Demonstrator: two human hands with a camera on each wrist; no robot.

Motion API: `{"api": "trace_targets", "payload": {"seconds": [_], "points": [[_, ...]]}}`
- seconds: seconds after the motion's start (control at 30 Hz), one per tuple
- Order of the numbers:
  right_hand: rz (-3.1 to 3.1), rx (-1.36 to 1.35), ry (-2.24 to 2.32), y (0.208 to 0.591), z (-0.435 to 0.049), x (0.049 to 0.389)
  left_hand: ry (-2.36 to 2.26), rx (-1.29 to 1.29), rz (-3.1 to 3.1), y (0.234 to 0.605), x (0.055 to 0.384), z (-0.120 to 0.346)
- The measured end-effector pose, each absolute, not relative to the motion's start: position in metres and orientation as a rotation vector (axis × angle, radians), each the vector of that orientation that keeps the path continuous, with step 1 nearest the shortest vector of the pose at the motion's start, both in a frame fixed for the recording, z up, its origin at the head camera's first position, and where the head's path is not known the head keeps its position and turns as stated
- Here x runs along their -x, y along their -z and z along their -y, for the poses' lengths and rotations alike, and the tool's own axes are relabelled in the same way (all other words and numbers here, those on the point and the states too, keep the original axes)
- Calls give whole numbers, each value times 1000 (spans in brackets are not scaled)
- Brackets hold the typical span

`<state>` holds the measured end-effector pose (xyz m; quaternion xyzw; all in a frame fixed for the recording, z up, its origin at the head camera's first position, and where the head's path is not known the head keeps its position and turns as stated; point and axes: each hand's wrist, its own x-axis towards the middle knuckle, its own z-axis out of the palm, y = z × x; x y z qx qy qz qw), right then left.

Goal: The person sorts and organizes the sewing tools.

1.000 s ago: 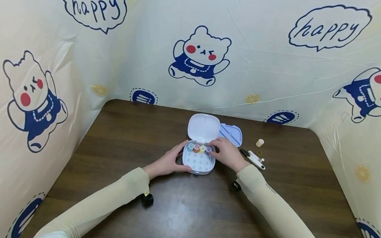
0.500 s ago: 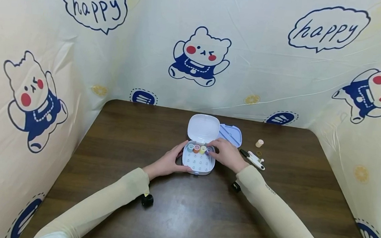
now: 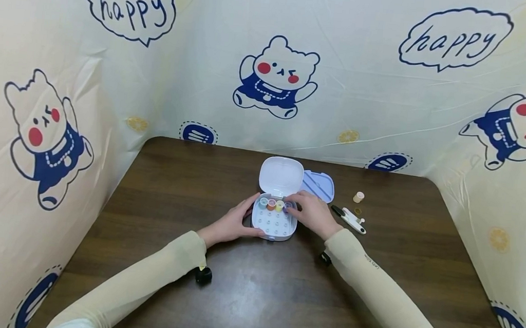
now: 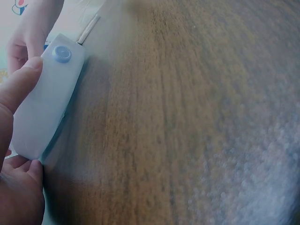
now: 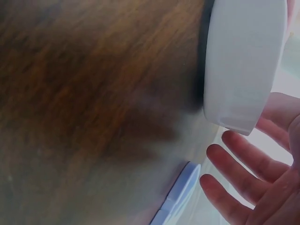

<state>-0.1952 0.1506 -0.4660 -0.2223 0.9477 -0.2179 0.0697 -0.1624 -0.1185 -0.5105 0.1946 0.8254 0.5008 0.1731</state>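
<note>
A white sewing box lies on the table with its lid raised behind it. Small pegs stand in rows inside. Along the back row sit a teal spool, an orange spool, a yellow spool and a purple spool. My left hand grips the box's left side, its thumb at the front edge near the round latch. My right hand reaches over the right rim and pinches the purple spool, which its fingers partly cover. Its other fingers spread outside the box wall.
Behind the right hand lies a lavender tray with a diagonal strip. Farther right are a pale spool, a small yellowish ring and a black-and-white cutter-like tool. A printed cloth encloses the table.
The right fingers have shifted very slightly at the purple spool. The left hand and the box stay in place.
</note>
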Motion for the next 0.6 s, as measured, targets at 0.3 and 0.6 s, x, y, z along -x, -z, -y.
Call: {"api": "trace_targets", "payload": {"seconds": [0.3,0.6], "points": [[-2876,695,672,464,-152,194,-1413,-546,-2340,509,163,118],[-2872,682,680,463,-152,194,-1411,-541,-2340,509,162,118]]}}
